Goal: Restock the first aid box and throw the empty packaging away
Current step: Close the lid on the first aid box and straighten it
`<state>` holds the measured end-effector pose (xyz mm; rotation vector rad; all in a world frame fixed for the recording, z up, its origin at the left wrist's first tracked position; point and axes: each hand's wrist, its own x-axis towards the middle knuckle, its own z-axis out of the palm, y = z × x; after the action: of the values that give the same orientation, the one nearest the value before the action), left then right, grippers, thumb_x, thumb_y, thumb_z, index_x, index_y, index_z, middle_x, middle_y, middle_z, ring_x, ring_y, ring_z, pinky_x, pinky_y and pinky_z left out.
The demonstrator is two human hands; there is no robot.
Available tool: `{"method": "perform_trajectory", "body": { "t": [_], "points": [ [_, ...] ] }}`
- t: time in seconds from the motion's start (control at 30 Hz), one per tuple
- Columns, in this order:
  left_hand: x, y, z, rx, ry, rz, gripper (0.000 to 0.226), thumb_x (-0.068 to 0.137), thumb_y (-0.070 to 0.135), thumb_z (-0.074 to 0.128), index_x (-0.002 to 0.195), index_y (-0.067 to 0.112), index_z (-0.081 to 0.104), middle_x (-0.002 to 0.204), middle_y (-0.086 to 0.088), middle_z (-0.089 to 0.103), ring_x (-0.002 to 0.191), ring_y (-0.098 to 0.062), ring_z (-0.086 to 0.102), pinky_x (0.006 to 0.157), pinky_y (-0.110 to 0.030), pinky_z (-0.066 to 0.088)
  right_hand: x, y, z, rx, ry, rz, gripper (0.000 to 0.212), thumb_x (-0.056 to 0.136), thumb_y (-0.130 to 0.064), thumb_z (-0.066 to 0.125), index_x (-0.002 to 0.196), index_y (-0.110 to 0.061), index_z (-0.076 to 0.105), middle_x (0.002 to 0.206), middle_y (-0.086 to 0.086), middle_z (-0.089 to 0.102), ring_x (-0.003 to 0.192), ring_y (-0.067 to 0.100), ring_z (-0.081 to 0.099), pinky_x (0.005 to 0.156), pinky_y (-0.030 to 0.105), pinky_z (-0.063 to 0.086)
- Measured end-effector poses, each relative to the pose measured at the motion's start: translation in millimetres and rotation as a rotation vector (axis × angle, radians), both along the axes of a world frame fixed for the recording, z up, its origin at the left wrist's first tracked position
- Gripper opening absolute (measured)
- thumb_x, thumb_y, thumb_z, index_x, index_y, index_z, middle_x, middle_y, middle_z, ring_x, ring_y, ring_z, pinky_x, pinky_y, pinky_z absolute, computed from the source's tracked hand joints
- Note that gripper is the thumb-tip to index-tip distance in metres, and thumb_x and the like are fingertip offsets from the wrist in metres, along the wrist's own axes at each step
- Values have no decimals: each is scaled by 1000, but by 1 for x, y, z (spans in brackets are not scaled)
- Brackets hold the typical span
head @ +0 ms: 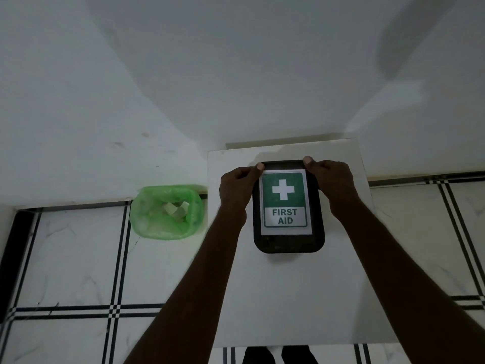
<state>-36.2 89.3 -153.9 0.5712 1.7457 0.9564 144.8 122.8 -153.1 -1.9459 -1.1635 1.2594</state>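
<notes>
The first aid box (287,243) is a dark rounded box with a green and white "FIRST AID" label on its lid. It lies shut on a white table (288,298), toward the far side. My left hand (237,189) grips the box's far left corner, thumb on the lid. My right hand (332,183) grips the far right corner the same way. Left of the table, a bin with a green liner (147,222) stands on the floor, with pale crumpled packaging (175,208) inside.
The table stands against a white wall (236,74). The floor (73,258) is white tile with black lines. A dark strip runs along the left edge of the view. Dark shoes show below the table's near edge.
</notes>
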Motion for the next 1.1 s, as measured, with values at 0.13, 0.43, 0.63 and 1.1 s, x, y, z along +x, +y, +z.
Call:
{"method": "perform_trajectory", "body": {
  "t": [0.13,0.43,0.63,1.1],
  "points": [
    [-12,-33,5,-29,-46,-108,32,86,22,75,112,5,71,99,-10,77,95,-23,74,86,-35,60,16,-29,7,-93,38,77,31,90,-33,65,101,-5,67,89,8,70,83,22,69,69,28,54],
    [-8,-53,3,-72,-6,-64,18,85,14,75,96,0,71,88,-14,75,79,-23,71,70,-31,60,17,-47,6,-140,63,40,17,88,-27,68,87,-10,64,91,13,70,89,31,68,81,41,57],
    [-8,-62,2,-22,17,-44,17,86,18,75,98,7,73,85,-7,76,81,-21,73,70,-29,61,18,-60,3,-75,53,13,25,87,-32,68,96,-9,66,96,12,72,91,29,69,88,49,57],
    [43,-69,-9,136,22,-163,41,105,36,39,144,28,47,130,6,64,115,-8,62,91,-20,53,15,-63,-16,23,152,83,29,102,-31,44,126,-21,57,105,-3,68,94,13,66,72,22,52]
  ]
}}
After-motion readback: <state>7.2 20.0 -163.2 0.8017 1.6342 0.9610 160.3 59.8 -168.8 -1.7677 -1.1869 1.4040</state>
